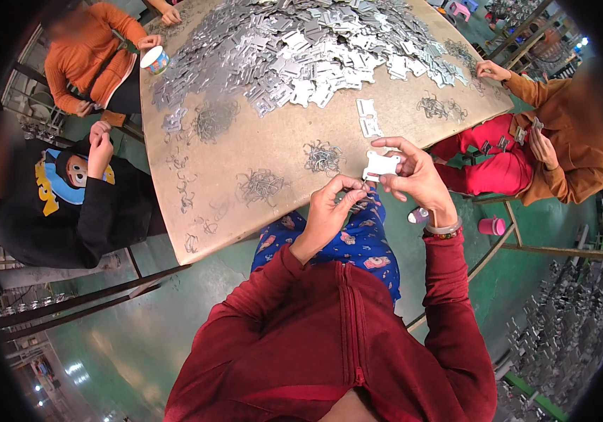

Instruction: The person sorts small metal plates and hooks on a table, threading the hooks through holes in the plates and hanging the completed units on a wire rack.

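My right hand (420,179) grips a flat silver metal plate (381,165) with notched corners, between thumb and fingers, above the table's near edge. Just left of it, my left hand (331,212) is closed in a pinch at the plate's lower corner. A small bent wire piece (365,186) seems to be between its fingertips, mostly hidden. On the table beyond my hands lie another metal plate (367,117) and a small heap of bent wire pieces (323,156). A second heap of wire pieces (261,186) lies to the left.
A large pile of metal plates (308,53) covers the far part of the brown table (245,232). More wire heaps (213,121) are scattered about. A paper cup (154,61) stands at the left edge. Several people sit around, one at the right (562,133) holding small metal parts.
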The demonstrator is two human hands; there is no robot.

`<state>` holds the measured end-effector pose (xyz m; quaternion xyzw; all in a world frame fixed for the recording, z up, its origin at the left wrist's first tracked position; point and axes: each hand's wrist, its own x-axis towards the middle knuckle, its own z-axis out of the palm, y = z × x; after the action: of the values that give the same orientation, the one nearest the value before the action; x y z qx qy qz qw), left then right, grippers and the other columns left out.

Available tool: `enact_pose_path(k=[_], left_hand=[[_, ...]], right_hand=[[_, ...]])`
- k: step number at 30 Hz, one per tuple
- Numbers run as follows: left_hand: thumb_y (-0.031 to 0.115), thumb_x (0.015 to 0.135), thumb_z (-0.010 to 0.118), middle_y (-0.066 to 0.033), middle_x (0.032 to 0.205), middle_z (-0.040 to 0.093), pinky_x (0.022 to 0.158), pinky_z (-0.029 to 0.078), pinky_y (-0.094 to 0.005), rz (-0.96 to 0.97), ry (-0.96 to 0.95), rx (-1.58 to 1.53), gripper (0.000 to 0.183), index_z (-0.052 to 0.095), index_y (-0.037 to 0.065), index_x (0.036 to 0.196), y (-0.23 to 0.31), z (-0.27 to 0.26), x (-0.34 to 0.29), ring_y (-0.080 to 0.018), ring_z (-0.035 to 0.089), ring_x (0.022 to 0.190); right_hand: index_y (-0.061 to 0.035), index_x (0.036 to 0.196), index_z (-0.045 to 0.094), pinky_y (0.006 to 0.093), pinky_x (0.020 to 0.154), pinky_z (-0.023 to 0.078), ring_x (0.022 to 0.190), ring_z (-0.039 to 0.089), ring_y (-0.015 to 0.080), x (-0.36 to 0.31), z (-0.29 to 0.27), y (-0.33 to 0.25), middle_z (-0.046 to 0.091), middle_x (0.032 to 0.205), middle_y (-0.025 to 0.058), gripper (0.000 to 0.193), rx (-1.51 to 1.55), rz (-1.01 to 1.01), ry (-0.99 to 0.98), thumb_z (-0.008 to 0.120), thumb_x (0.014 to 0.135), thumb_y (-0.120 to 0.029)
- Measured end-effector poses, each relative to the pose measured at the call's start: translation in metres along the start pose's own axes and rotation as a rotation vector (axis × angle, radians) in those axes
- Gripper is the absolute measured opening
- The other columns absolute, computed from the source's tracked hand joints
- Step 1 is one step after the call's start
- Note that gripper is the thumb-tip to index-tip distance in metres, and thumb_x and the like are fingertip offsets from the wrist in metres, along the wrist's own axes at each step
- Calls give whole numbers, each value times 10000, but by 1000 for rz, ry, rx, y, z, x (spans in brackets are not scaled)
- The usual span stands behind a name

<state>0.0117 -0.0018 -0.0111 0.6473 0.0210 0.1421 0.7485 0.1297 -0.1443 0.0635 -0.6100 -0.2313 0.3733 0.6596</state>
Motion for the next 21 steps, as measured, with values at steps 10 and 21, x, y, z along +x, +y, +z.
enact_pose_path(k=[10,21], left_hand=[[69,815,624,-63,865,630,751,466,-262,81,-51,176,112,596,1,900,-1,-1,-6,-128,597,832],[139,768,599,-199,776,625,670,475,-415,-18,611,1149,150,667,19,826,18,-245,27,-359,604,730]], right_hand=[[51,896,597,195,438,371,507,501,61,-8,22,8,606,681,42,177,-314,-59,352,676,738,33],[43,844,622,177,489,421,561,526,43,-15,51,13,613,682,27,130,-296,-54,255,692,734,47]])
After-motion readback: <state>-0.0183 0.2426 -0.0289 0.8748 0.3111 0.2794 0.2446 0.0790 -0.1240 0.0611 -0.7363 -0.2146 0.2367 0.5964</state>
